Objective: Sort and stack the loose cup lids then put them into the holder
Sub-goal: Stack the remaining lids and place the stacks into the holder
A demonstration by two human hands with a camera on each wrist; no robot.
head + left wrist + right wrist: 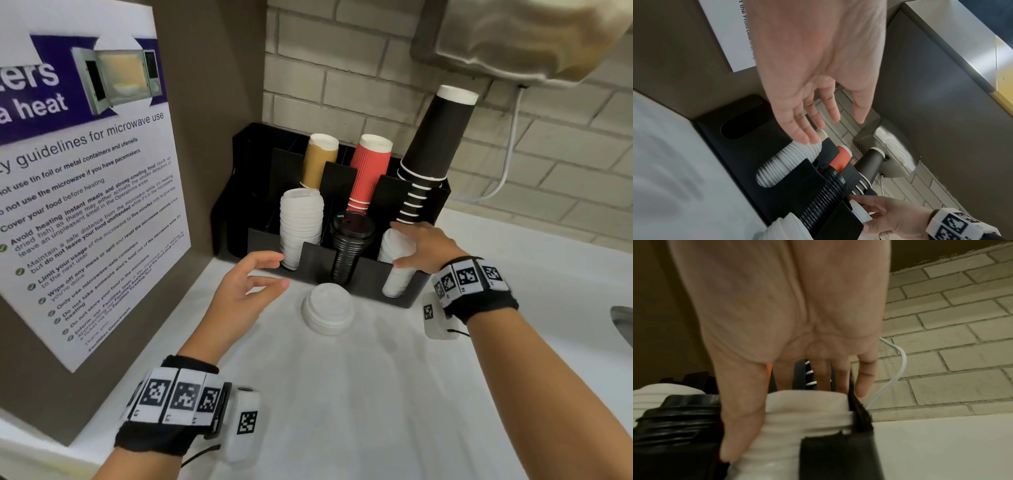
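right hand curls round the white lids in the holder right slot, left hand spread, holding nothing, near a loose lid stack on the counter (poster reads "guidelines for microwave use").

we are in a break room kitchen at a workplace. a big poster on the wall gives rules for using the microwave. a black holder full of paper cups and lids sits on a white counter by a brick wall.
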